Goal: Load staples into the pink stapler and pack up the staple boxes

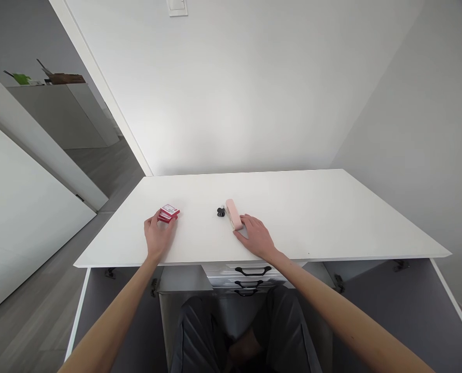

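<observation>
A small stack of red and white boxes (169,213) lies on the white table (312,217), left of the middle. My left hand (158,235) rests on the table with its fingers closed round the near side of the stack. A pale pink oblong object (233,214) lies at the middle, with a small black piece (220,211) right beside its far left end. My right hand (255,235) lies flat on the table, fingers stretched out, the fingertips touching the near end of the pink object.
White walls stand behind and to the right of the table. Under the front edge is a white drawer unit with black handles (253,271). My knees are below it. A doorway at the left opens on a grey floor and a white cabinet (55,111).
</observation>
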Demonstrator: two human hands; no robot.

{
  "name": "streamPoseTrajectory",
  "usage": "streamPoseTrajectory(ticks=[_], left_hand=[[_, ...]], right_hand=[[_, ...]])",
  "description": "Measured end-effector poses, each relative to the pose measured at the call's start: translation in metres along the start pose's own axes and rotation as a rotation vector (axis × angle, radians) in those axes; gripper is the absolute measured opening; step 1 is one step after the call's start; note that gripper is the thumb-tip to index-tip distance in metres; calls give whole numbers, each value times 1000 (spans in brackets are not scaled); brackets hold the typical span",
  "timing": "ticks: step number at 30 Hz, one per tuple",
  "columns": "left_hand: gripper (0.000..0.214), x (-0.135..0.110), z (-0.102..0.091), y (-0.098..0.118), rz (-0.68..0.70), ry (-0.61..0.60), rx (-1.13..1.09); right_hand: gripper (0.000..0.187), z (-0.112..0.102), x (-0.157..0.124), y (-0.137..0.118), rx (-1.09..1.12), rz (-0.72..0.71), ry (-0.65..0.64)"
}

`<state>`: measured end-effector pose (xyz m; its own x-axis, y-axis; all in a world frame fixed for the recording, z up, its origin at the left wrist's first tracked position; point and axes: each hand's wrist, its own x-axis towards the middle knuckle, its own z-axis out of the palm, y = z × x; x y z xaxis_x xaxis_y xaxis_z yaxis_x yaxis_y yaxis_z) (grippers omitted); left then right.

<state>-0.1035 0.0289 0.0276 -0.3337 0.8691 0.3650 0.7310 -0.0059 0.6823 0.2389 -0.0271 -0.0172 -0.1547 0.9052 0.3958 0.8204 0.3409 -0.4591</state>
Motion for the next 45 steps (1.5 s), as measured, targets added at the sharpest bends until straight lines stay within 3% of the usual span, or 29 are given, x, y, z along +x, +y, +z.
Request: streamPoseTrajectory(ticks=[14,23,30,37,45], left_hand=[[74,3,9,-4,56,-104,230],[77,2,7,-5,-21,-10,109],[70,2,7,-6,-89,73,163],[65,1,9,-7,-134,100,266],[63,1,10,-9,-106,66,228]], right_hand=[[40,-3,0,-3,-14,19,-25],[40,-2,-1,-2,-34,3,-18],[41,-2,-1,-3,-15,19,-20],[40,-2,-1,-2,-16,18,-21],[40,-4,-1,-4,5,35,-35]])
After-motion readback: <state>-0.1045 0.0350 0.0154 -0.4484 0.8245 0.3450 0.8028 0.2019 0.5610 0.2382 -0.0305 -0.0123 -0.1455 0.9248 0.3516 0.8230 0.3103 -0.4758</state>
